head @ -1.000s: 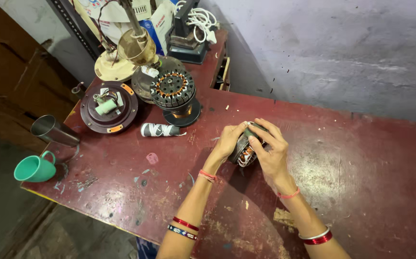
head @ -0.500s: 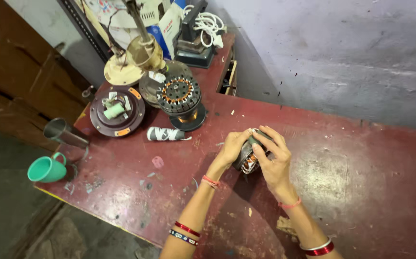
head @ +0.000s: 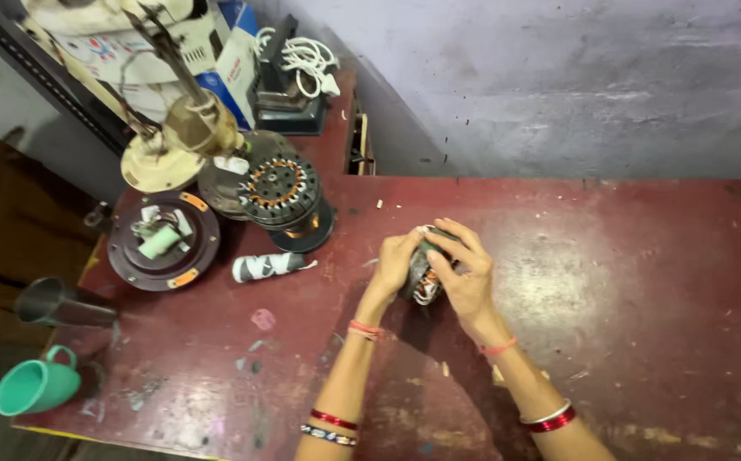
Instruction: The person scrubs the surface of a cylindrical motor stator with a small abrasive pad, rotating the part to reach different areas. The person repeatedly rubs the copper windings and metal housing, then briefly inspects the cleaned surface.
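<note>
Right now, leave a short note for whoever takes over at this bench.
Left hand and right hand together grip a small wound motor part just above the red table, fingers wrapped round it.
Left of the hands: a paper roll, a bare stator, a round dark housing.
Done: part is in hand. Left: cannot tell how far the work on it has got.

Head camera looks steeply down (fairly near) onto red table (head: 644, 282).

Dark red table (head: 609, 282), green cup (head: 33, 386), copper-wound stator (head: 281, 188), red bangles (head: 550, 418).
</note>
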